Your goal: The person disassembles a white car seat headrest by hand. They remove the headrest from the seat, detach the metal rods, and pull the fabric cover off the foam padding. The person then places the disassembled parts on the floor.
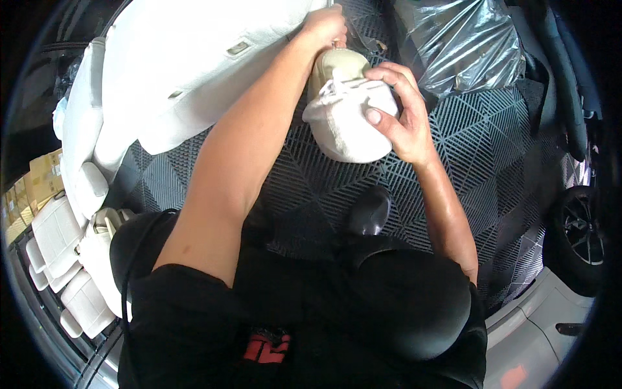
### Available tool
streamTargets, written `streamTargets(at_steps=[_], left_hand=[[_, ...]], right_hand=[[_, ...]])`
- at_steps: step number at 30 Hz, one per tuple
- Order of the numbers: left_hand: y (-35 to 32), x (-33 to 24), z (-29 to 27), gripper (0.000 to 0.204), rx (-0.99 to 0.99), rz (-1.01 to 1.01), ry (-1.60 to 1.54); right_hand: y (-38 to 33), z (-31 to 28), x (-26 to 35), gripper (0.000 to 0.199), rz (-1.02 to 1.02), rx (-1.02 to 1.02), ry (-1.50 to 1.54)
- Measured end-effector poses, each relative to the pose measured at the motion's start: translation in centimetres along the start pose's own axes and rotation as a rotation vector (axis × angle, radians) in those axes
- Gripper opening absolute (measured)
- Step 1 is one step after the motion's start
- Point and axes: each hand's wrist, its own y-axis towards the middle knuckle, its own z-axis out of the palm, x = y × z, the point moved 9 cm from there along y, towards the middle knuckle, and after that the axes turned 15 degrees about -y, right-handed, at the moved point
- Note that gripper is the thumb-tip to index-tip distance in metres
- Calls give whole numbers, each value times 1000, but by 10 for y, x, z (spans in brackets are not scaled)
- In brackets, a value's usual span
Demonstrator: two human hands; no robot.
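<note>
A beige padded headrest is in front of me, above the floor. A white ribbed fabric cover wraps its near end, with a bunched edge across the middle. My right hand grips the covered end, thumb on the near side and fingers over the top. At the far end my left hand is closed, and a thin metal bit, perhaps a post, shows just below its fingers. What lies inside the left fist is mostly hidden. Next to my left forearm stands a large seat in white covering.
White seats with headrests and cardboard boxes are at the left. A clear plastic bag lies at the far right. A car wheel and a silver car body stand at the right. Beneath is dark grating floor.
</note>
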Motion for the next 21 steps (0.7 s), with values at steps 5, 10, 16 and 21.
streamTargets(at_steps=[5, 10, 16, 21], left_hand=[[0, -8, -3, 47, -3, -25, 43], [-1, -8, -10, 47, -76, -15, 84], [-17, -6, 5, 44, -62, -6, 44], [-15, -8, 0, 44, -76, 15, 38]], right_hand=[[-9, 8, -3, 54, 118, -85, 43], [-9, 7, -15, 45, 143, -33, 113], [-6, 25, -31, 38, 273, 69, 211], [-10, 32, -25, 47, 363, 56, 160]])
